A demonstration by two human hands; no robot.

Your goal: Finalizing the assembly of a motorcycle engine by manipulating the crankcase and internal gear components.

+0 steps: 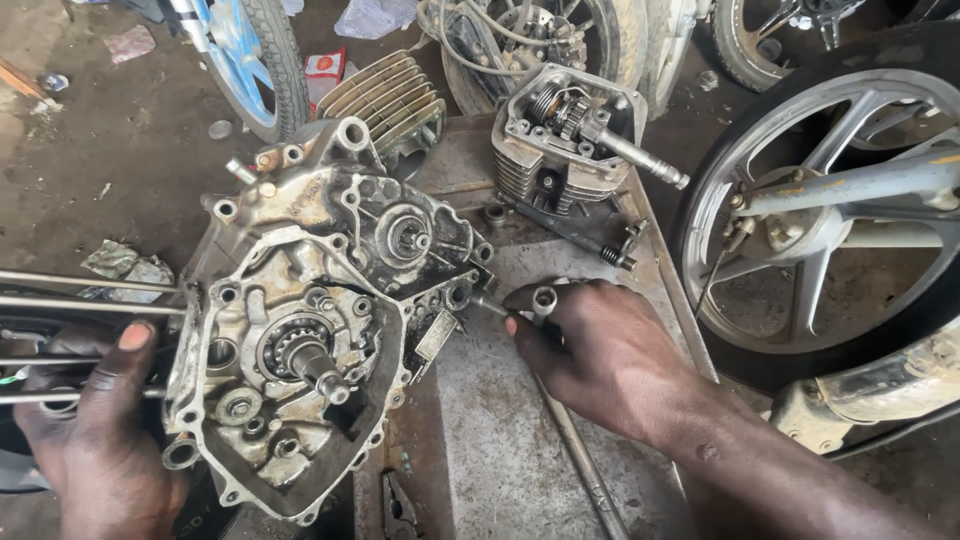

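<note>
A greasy aluminium engine crankcase [300, 300] stands tilted on a metal tray [500, 420], its open side with gears and a splined shaft [315, 365] facing me. My left hand [95, 430] grips the long steel studs [90, 290] that stick out of the case's left side. My right hand [590, 350] is shut on a T-shaped socket wrench [543, 300], whose tip meets a bolt on the case's right edge.
A finned cylinder head [560, 140] with a camshaft lies at the tray's back. A finned cylinder [390, 95] sits behind the case. A motorcycle wheel [830, 220] stands close on the right, other wheels behind. Pliers [398, 505] lie at the tray's front.
</note>
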